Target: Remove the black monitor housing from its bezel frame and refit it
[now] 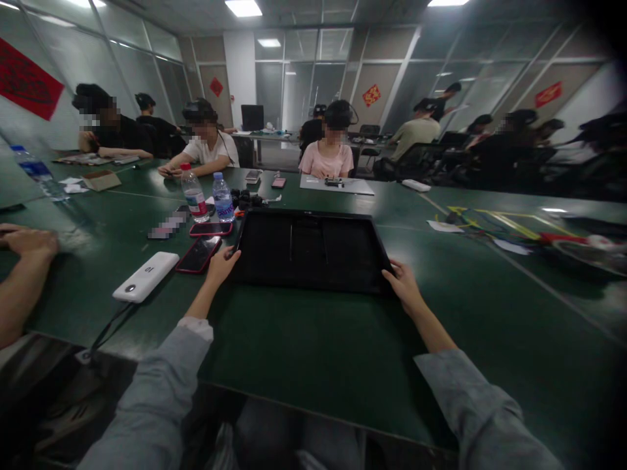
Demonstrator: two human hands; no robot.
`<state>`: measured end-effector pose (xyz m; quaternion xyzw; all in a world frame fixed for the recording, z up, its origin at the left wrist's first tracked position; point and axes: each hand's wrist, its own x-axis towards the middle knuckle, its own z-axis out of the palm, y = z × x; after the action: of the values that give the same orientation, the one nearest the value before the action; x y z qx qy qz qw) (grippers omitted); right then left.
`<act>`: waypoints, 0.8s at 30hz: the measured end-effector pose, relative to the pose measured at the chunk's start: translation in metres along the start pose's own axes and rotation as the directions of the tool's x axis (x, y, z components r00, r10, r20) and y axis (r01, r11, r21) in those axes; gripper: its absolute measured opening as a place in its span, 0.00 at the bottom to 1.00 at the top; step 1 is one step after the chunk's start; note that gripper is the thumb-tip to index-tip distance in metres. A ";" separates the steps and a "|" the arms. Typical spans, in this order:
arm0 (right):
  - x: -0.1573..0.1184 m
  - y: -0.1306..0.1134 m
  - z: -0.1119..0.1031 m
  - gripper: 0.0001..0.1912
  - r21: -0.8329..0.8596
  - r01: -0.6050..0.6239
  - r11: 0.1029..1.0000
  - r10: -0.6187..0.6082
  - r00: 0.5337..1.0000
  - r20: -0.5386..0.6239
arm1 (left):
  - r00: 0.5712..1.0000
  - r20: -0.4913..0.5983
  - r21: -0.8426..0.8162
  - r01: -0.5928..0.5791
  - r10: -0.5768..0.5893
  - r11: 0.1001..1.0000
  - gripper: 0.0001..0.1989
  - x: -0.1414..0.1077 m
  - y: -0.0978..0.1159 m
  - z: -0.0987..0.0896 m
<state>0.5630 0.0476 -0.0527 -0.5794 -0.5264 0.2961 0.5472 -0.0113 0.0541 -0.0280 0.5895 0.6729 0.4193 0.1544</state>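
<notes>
A shallow, rectangular black tray [308,284] with a raised rim lies in front of me on the green table [313,346]. Two thin, light upright lines show inside it, and its exact kind is unclear. My left hand [224,265] grips its left side, thumb along the rim. At the right edge, near the front corner, my right hand [403,282] is closed round the rim. The fingers beneath the tray are partly hidden. Just left of my left hand lie a red-edged phone [200,253] and a second phone [210,229].
A white power bank [145,277] with a dark strap lies left. Two bottles [194,194] [223,198] stand behind the phones, beside black clustered items [249,198]. Another person's arm [24,274] rests far left. Cables [490,228] lie right. Several people sit beyond.
</notes>
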 end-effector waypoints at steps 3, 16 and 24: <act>0.000 -0.001 -0.003 0.30 -0.003 -0.053 0.999 0.053 0.998 -0.021 | 0.999 0.045 -0.077 0.011 -0.007 0.997 0.31 0.001 -0.005 -0.003; 0.001 0.003 -0.008 0.30 -0.215 0.081 0.973 -0.081 0.997 0.006 | 0.998 0.056 0.139 0.015 -0.023 0.990 0.27 -0.009 0.012 -0.013; 0.002 0.005 -0.011 0.31 -0.252 0.042 0.967 -0.037 0.999 0.025 | 0.997 0.074 0.165 -0.016 0.003 0.986 0.26 -0.008 0.013 -0.012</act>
<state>0.5750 0.0466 -0.0545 -0.6306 -0.5769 0.2215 0.4695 -0.0095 0.0410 -0.0136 0.6185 0.6964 0.3408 0.1278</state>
